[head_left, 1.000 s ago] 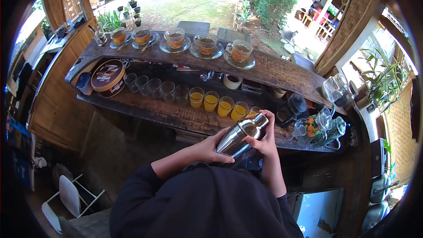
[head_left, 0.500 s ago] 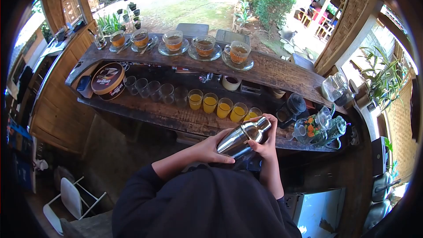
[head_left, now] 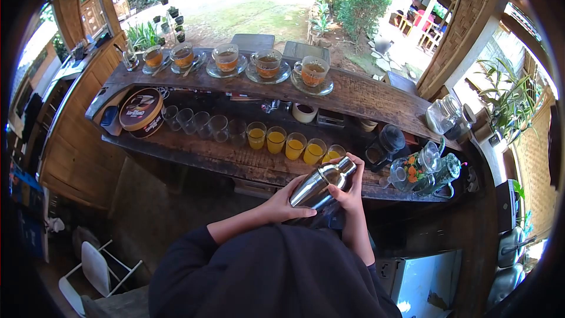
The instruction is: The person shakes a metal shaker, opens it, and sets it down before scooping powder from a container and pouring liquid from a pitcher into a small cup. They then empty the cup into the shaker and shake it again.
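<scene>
Gripping a metal shaker, the left hand clamps its wide lower body, its far fingers partly hidden, while the right hand clamps the upper part, fingers near the cap and thumb on the side. The shaker is tilted, cap toward the far right, at the near edge of the wooden counter, in front of the rightmost of five glasses of orange drink. Left of those stand clear glasses, then a round tub. On the right are a dark-lidded glass pot and glass pitchers. On the raised far shelf, five cups of brown drink sit on saucers.
</scene>
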The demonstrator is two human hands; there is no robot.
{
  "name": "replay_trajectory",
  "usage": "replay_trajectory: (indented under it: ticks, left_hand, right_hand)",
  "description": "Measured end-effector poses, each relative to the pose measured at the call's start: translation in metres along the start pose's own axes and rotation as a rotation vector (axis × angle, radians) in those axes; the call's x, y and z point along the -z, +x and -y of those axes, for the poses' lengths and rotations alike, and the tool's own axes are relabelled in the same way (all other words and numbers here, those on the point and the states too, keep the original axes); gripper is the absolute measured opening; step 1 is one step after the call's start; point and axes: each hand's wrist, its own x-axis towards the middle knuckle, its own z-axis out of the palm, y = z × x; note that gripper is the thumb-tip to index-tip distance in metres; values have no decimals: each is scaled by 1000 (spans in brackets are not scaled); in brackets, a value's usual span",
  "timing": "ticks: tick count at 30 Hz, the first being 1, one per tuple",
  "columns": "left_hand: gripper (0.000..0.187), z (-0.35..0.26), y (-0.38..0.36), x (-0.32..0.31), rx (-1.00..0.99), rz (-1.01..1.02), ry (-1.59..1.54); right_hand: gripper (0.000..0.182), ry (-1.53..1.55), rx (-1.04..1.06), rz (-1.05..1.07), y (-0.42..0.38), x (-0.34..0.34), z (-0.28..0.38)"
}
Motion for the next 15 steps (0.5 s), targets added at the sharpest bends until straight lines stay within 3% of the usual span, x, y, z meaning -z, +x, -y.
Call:
replay_trajectory:
  ticks: [5,15]
  left_hand:
    - [94,13,3,-5,84,-39,-47]
    - [100,15,1,1,67,-125,254]
  right_hand:
    - [82,-75,-188,63,7,7,-1]
    - [86,25,-198,-49,-8,-4,-20]
